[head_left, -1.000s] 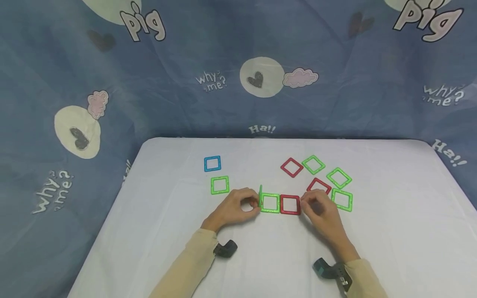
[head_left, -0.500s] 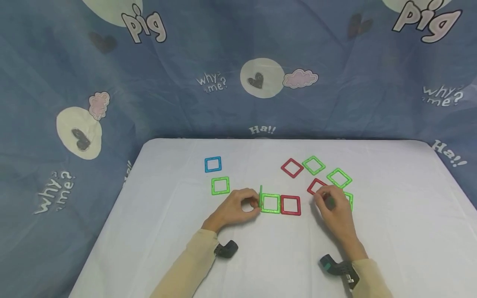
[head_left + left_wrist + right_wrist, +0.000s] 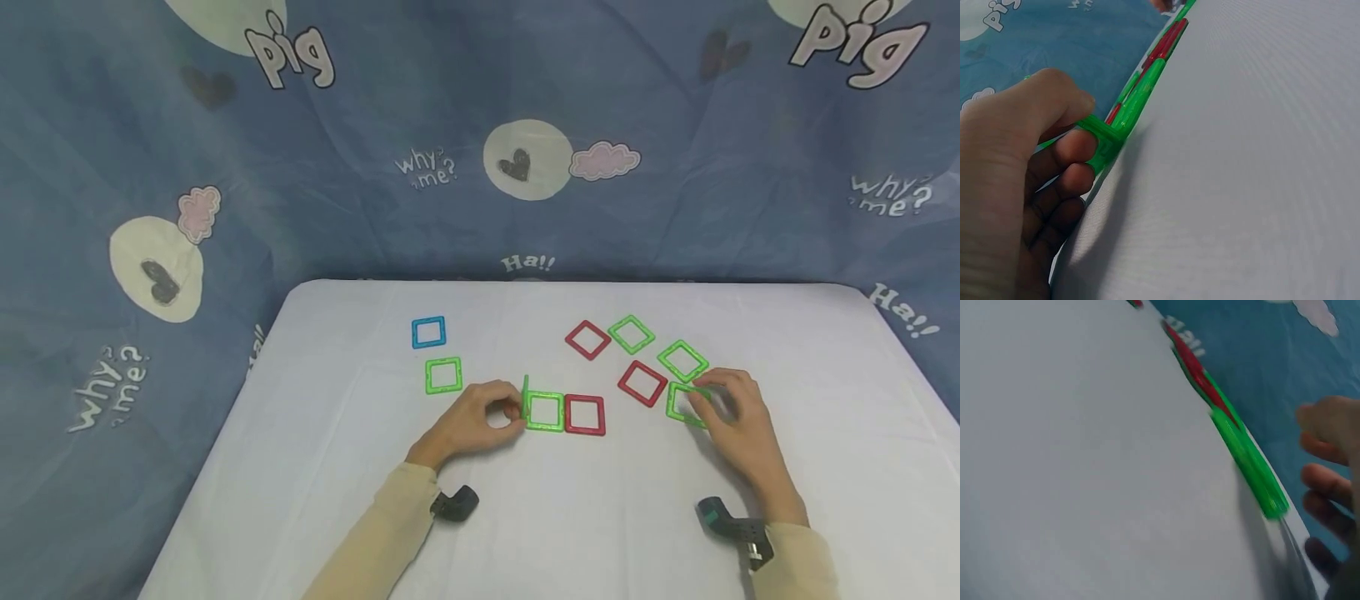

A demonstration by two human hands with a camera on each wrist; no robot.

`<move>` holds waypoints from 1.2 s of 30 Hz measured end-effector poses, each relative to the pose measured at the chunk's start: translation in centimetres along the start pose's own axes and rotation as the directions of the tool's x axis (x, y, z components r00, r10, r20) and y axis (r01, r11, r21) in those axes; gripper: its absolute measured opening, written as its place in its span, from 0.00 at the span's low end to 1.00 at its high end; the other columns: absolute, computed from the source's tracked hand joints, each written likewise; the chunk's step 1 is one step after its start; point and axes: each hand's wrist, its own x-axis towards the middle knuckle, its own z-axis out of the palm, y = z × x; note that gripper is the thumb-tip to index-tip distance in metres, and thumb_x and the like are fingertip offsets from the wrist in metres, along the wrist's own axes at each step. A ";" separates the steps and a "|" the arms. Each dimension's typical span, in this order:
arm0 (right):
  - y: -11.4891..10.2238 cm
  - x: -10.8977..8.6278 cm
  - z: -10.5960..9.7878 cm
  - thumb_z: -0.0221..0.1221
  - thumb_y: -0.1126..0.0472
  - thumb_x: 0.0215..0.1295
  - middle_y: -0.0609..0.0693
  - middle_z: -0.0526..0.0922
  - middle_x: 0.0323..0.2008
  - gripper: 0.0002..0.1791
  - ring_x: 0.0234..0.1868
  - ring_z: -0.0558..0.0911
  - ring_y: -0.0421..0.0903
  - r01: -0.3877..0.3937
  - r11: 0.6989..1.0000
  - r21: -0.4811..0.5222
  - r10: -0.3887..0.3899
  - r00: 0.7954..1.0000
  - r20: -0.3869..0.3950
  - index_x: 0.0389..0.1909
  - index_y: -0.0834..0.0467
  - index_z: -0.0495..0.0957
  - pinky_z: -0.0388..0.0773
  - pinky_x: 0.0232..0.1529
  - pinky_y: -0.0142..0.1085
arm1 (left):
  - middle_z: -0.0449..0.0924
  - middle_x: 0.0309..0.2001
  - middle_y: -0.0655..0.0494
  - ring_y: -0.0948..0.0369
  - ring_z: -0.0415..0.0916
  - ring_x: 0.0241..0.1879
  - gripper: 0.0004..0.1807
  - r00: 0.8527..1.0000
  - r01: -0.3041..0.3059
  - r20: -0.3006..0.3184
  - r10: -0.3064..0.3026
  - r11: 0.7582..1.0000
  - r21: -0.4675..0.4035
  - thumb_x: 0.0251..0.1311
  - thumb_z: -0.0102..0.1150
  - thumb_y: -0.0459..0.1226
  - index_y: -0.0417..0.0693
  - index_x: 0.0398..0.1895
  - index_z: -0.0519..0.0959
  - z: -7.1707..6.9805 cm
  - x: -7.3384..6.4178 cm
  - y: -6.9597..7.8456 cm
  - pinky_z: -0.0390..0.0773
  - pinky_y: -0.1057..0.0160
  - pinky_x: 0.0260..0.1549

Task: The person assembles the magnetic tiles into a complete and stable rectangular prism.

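Observation:
My left hand [image 3: 480, 417] pinches an upright green magnetic tile [image 3: 525, 396], a hollow square frame, between thumb and fingers. That tile stands at the left edge of a flat green tile [image 3: 545, 429], and a red tile [image 3: 585, 432] lies against the flat one's right side. At the right, my right hand [image 3: 738, 417] is over another flat green tile [image 3: 670, 400], partly covering it. In the right wrist view its loosely bent fingers [image 3: 1325, 481] are apart from the nearest green tile [image 3: 1250, 465], with nothing held.
Left of the left hand lie a blue tile [image 3: 428, 345] and a green tile [image 3: 443, 389]. Toward the back right are two red tiles and two green ones, including a red tile [image 3: 642, 383] beside the right hand's tile. A patterned blue cloth [image 3: 675, 225] hangs behind the white table [image 3: 555, 517].
My right hand has moved right, from the edge of the red tile past the other red tile to the rightmost green one. My left hand keeps its pinch on the upright tile.

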 end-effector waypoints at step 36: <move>0.3 -0.5 -2.0 0.59 0.47 0.54 0.45 0.68 0.56 0.16 0.64 0.55 0.39 -0.104 0.995 -0.002 0.101 0.962 0.255 0.43 0.46 0.74 0.50 0.60 0.59 | 0.75 0.28 0.62 0.63 0.72 0.30 0.07 1.000 0.025 -0.003 -0.025 1.000 -0.001 0.48 0.61 0.35 0.50 0.33 0.76 -0.4 -0.1 1.3 0.74 0.66 0.37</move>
